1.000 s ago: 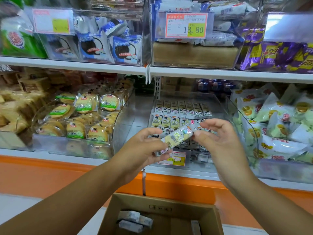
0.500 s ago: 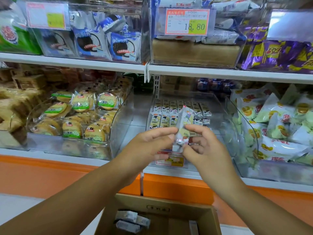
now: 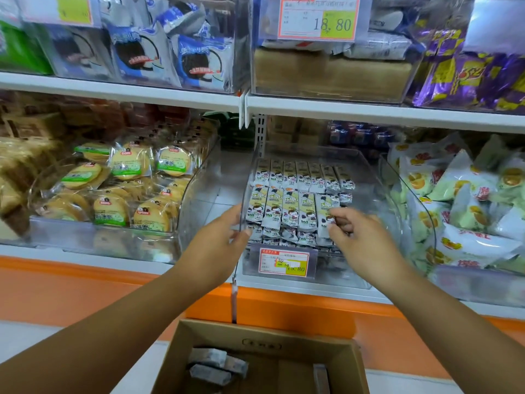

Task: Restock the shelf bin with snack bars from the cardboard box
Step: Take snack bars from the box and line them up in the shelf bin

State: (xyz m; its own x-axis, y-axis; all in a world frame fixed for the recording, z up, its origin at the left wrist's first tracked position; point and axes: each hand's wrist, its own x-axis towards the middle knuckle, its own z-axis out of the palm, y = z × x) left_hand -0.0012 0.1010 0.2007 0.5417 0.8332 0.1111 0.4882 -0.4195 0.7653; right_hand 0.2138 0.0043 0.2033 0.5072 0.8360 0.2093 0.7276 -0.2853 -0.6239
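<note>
Access to the shelf bin (image 3: 366, 200) was had only from the front and above, with headroom capped by the upper shelf (image 3: 369, 112). The bin's left and middle floor was covered by rows of snack bars (image 3: 287, 206); bare floor was left along the right side. Sideways passage was blocked by the clear left wall (image 3: 251, 172), touched by the left hand (image 3: 224, 237), and by the curved right wall (image 3: 396, 211). The front lip was taken up by a price tag (image 3: 284, 261) and by the right hand (image 3: 355, 237), which pinched one of the snack bars. The cardboard box (image 3: 255, 344) below was open on top, with bare bottom left beside a few loose bars (image 3: 211, 365).
</note>
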